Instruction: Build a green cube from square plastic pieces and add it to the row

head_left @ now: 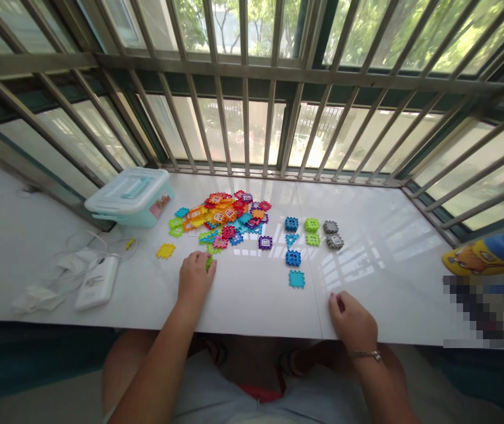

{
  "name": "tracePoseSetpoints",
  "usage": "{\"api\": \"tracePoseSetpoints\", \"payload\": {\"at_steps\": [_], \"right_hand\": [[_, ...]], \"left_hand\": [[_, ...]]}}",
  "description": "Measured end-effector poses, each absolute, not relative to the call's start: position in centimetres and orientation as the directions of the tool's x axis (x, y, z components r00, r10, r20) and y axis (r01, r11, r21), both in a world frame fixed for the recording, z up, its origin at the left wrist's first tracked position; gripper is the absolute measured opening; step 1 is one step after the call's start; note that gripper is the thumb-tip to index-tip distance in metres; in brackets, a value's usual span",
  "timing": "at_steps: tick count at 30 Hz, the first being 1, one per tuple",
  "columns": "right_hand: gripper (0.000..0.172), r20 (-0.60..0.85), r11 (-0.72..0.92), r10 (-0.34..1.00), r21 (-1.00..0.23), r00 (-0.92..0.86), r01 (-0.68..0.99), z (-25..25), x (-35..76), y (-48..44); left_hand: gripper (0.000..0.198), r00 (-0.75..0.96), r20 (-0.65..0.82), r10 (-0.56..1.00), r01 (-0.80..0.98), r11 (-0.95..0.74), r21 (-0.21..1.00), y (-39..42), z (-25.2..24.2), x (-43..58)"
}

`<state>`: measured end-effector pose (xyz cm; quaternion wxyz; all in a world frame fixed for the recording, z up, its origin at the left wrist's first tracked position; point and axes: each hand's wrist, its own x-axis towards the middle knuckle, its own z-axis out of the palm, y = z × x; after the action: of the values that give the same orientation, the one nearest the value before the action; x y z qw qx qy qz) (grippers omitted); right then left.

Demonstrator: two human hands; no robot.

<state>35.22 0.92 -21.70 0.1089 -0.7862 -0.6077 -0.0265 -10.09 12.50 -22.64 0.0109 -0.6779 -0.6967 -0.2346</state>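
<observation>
A heap of colourful plastic building tiles [225, 218] lies on the white window ledge [367, 259]. My left hand [195, 277] rests just below the heap, its fingers curled round a green tile [208, 263]. My right hand [351, 321] sits near the front edge with its fingers loosely curled and nothing visible in them. Between my hands, blue tiles [293, 257], green tiles [311, 225] and grey tiles [332, 234] are laid out in short columns. A lone yellow tile [166, 251] lies left of my left hand.
A teal storage box with a white lid [131, 197] stands at the back left. A white power bank [97, 281] with tangled cables lies at the front left. Metal window bars [252, 118] close off the far side. A yellow and blue cushion [486, 256] sits at the right.
</observation>
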Motion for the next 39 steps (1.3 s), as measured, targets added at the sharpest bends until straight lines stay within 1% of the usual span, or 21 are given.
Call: {"api": "tracePoseSetpoints", "payload": {"at_steps": [4, 7, 9, 11, 13, 14, 16, 18, 19, 20, 24, 27, 29, 31, 35, 36, 38, 39], "right_hand": [[0.037, 0.174, -0.24, 0.948, -0.16, 0.267, 0.957, -21.5, 35.1, 1.0], [0.036, 0.173, -0.237, 0.948, -0.171, 0.265, 0.957, -21.4, 35.1, 0.9], [0.036, 0.178, -0.234, 0.948, -0.175, 0.264, 0.956, -21.4, 35.0, 0.9], [0.036, 0.183, -0.232, 0.947, -0.176, 0.263, 0.957, -21.4, 35.0, 0.9], [0.036, 0.181, -0.232, 0.947, -0.179, 0.264, 0.956, -21.4, 35.1, 0.9], [0.035, 0.178, -0.233, 0.948, -0.179, 0.264, 0.956, -21.4, 35.1, 0.9], [0.035, 0.167, -0.237, 0.95, -0.17, 0.265, 0.957, -21.4, 35.2, 0.9], [0.035, 0.158, -0.24, 0.952, -0.153, 0.263, 0.959, -21.5, 35.3, 0.9], [0.036, 0.153, -0.24, 0.953, -0.147, 0.262, 0.96, -21.5, 35.3, 0.9], [0.036, 0.149, -0.241, 0.954, -0.142, 0.261, 0.96, -21.5, 35.4, 0.9], [0.037, 0.142, -0.238, 0.956, -0.135, 0.257, 0.962, -21.4, 35.3, 0.9], [0.036, 0.145, -0.238, 0.956, -0.133, 0.257, 0.962, -21.3, 35.3, 0.9], [0.036, 0.148, -0.239, 0.955, -0.128, 0.257, 0.963, -21.3, 35.3, 0.8], [0.036, 0.154, -0.236, 0.955, -0.125, 0.254, 0.964, -21.3, 35.3, 0.8], [0.035, 0.166, -0.226, 0.954, -0.137, 0.248, 0.964, -21.4, 35.3, 0.8], [0.034, 0.166, -0.226, 0.954, -0.139, 0.248, 0.964, -21.4, 35.3, 0.8], [0.035, 0.16, -0.231, 0.954, -0.141, 0.253, 0.963, -21.3, 35.3, 0.9], [0.035, 0.157, -0.235, 0.954, -0.141, 0.256, 0.962, -21.3, 35.3, 0.9]], "left_hand": [[0.025, -0.028, 0.337, 0.941, 0.943, -0.086, 0.32, 10.5, -22.7, -9.3], [0.022, -0.032, 0.354, 0.935, 0.92, -0.111, 0.376, 9.7, -22.1, -8.4], [0.023, -0.125, 0.343, 0.931, 0.882, -0.054, 0.469, 9.4, -21.5, -7.9], [0.026, -0.293, 0.253, 0.922, 0.794, 0.088, 0.602, 9.5, -20.8, -7.7], [0.031, -0.455, 0.088, 0.886, 0.619, 0.243, 0.747, 9.9, -20.3, -8.0], [0.032, -0.509, 0.002, 0.861, 0.491, 0.289, 0.822, 10.3, -20.2, -8.2], [0.036, -0.54, -0.141, 0.83, 0.19, 0.283, 0.94, 11.1, -20.3, -8.6], [0.042, -0.522, -0.229, 0.822, -0.056, 0.235, 0.97, 11.9, -20.6, -9.0], [0.044, -0.509, -0.256, 0.822, -0.121, 0.226, 0.967, 12.1, -20.7, -9.1], [0.045, -0.497, -0.27, 0.824, -0.149, 0.225, 0.963, 12.3, -20.9, -9.2], [0.051, -0.463, -0.246, 0.852, -0.143, 0.203, 0.969, 12.1, -21.4, -9.3], [0.058, -0.441, -0.266, 0.857, -0.137, 0.229, 0.964, 11.5, -21.7, -9.4], [0.059, -0.428, -0.286, 0.857, -0.137, 0.251, 0.958, 11.2, -21.9, -9.6], [0.057, -0.404, -0.258, 0.878, -0.104, 0.236, 0.966, 10.8, -22.1, -9.9], [0.053, -0.266, -0.126, 0.956, 0.09, 0.155, 0.984, 9.7, -22.1, -10.8], [0.05, -0.237, -0.101, 0.966, 0.14, 0.137, 0.981, 9.2, -21.9, -10.9], [0.036, -0.248, -0.008, 0.969, 0.257, 0.073, 0.964, 8.0, -21.2, -10.9], [0.027, -0.253, 0.077, 0.964, 0.34, 0.014, 0.94, 7.3, -20.8, -10.8]]}}
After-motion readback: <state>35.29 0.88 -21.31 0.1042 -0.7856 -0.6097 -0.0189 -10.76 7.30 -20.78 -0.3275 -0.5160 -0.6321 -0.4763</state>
